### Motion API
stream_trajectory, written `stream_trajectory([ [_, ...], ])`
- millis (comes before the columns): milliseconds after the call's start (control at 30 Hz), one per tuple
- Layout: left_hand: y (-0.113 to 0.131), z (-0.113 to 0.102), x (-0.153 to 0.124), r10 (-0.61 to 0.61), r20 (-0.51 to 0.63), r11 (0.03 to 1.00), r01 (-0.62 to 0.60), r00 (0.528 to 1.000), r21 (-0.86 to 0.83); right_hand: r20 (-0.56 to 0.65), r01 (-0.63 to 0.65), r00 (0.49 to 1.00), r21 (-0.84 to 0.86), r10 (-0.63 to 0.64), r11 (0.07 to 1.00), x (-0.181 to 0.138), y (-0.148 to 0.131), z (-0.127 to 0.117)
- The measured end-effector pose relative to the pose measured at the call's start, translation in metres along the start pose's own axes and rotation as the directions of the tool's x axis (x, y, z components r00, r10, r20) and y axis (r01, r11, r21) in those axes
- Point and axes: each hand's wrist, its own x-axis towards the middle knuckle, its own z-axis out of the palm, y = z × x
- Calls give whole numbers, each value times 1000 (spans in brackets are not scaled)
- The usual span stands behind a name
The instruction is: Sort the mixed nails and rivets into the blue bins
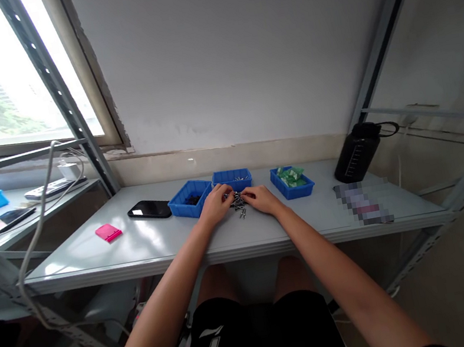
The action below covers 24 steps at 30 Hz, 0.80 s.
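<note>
My left hand (217, 202) and my right hand (262, 198) rest on the grey table (159, 243), both at a small pile of dark screws (238, 203) between them. The fingers of both hands curl in towards the pile, pinching at it. What each pinch holds is too small to name. Just behind the hands stand three blue bins: a left bin (190, 199) with dark parts, a middle bin (232, 179) with small metal parts, and a right bin (291, 181) with green pieces.
A black phone (149, 209) and a pink block (108, 232) lie left of the bins. A black bottle (358, 160) leans at the right, beside a blurred flat item (363, 204). A white cable (41, 213) hangs at the left, by a side shelf with a power strip (55, 187).
</note>
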Motion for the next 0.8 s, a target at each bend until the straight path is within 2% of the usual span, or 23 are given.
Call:
stream_trajectory([
  [133,-3,2,1,-21,24,1000,21,999,22,-46,-14,999,17,15,1000,0,1,-2],
  [500,-14,10,-1,13,202,999,-22,979,43,-123,-30,992,91,41,995,2,3,-4],
  [667,-15,11,0,19,208,999,-29,978,46,-119,-32,992,109,45,994,2,1,-4],
  [800,-14,10,1,-7,157,998,-2,988,56,-107,-51,992,104,62,993,3,3,-3],
])
